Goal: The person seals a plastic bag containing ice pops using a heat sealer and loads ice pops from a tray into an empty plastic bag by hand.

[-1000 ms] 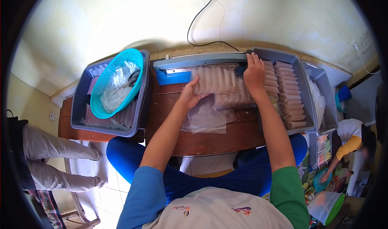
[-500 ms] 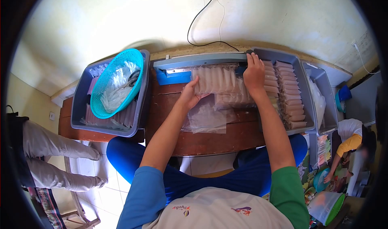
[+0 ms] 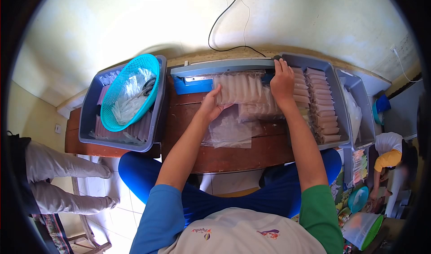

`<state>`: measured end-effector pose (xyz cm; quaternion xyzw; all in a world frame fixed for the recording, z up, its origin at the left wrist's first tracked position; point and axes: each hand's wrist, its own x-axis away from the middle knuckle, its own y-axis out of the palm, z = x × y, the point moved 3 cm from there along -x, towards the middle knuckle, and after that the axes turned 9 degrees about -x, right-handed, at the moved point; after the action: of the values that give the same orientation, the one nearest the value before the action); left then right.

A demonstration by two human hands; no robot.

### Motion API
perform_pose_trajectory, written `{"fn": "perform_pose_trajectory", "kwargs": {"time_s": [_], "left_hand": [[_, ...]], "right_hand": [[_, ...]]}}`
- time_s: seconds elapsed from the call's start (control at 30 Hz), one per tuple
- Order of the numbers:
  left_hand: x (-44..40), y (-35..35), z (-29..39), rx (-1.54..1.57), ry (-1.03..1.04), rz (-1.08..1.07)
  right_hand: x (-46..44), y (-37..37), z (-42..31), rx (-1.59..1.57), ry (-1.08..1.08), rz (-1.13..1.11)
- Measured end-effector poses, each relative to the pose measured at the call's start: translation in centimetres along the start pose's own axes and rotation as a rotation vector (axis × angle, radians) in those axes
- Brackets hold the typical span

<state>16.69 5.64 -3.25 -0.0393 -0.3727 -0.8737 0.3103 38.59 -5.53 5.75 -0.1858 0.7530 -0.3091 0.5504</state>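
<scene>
A clear plastic pack of pale tubes lies with its upper edge under the grey arm of a blue sealer. My left hand is closed on the pack's left side, thumb on top. With its fingers bent over the right end of the sealer arm, my right hand holds the arm down. Another pack of tubes sits partly beneath the first. Flat clear bags are spread on the brown wooden table below my left hand.
At left, a turquoise basket with clear bags and scissors rests on a grey tub of tubes. Grey tubs with tube packs stand at right. A person's legs show at far left; another person bends over at far right.
My hands, the pack and the sealer arm stay in place. The co-worker at far right has drawn their arm back from the turquoise bowl. The legs at far left shift slightly.
</scene>
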Motion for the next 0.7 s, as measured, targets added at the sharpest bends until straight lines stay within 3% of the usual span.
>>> {"fn": "perform_pose_trajectory", "kwargs": {"time_s": [0.47,0.7], "left_hand": [[-0.1,0.0,0.0,-0.006,0.004,-0.004],[0.0,0.1,0.0,0.017,-0.006,-0.014]], "right_hand": [[0.4,0.0,-0.1,0.011,0.034,-0.054],[-0.1,-3.2,-2.5,-0.162,-0.074,0.102]]}}
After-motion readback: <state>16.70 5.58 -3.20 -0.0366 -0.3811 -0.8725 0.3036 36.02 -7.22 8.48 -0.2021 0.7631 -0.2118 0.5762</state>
